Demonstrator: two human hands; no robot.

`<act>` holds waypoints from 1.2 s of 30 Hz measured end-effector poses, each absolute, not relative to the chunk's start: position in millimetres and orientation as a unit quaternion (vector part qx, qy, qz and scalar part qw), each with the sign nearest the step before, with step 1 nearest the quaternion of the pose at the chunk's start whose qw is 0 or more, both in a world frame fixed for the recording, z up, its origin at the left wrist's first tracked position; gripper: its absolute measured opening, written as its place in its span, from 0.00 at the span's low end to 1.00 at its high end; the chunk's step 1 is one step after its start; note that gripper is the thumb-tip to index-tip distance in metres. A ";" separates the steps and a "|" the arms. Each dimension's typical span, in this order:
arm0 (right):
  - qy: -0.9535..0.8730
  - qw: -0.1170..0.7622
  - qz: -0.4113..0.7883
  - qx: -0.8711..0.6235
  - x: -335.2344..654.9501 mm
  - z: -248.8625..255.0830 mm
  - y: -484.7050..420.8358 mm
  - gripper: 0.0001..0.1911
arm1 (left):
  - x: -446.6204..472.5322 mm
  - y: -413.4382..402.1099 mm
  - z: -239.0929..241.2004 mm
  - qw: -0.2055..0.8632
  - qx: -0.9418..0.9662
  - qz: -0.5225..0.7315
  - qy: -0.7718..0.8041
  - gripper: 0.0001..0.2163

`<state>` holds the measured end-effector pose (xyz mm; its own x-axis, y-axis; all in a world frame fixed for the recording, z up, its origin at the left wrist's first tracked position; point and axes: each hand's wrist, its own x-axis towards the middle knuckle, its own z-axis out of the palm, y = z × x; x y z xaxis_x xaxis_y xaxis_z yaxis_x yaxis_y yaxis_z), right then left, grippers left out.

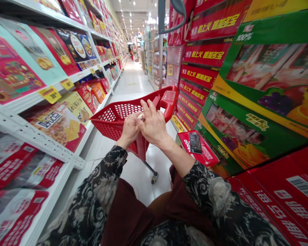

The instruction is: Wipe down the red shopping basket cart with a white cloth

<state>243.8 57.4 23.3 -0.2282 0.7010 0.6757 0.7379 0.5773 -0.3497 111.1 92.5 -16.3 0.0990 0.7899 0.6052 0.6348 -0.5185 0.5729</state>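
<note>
Head view: our left hand (129,128) pinches a small item (142,117).
Right hand (154,125): grip unclear; fine handling, likely needing steadiness next.

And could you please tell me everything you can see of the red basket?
The basket is red and looks like plastic, with perforated walls and a thick, rounded handle at its right end. A grey leg with a caster shows beneath it, on the pale tiled floor. It stands upright between the shelves and stacked boxes. The hands hide part of it; whether they touch it is unclear.
</note>
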 end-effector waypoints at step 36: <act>-0.804 0.321 -0.069 -0.496 261.1 -7.3 104.0 0.19 | 84.7 107.1 -66.0 -0.104 0.720 0.328 0.602 0.15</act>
<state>261.1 104.0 -7.3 -0.3032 0.7529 0.5842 0.8417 0.4990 -0.2063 84.7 107.1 -66.0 0.0587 0.7995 0.5978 0.9357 -0.2527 0.2461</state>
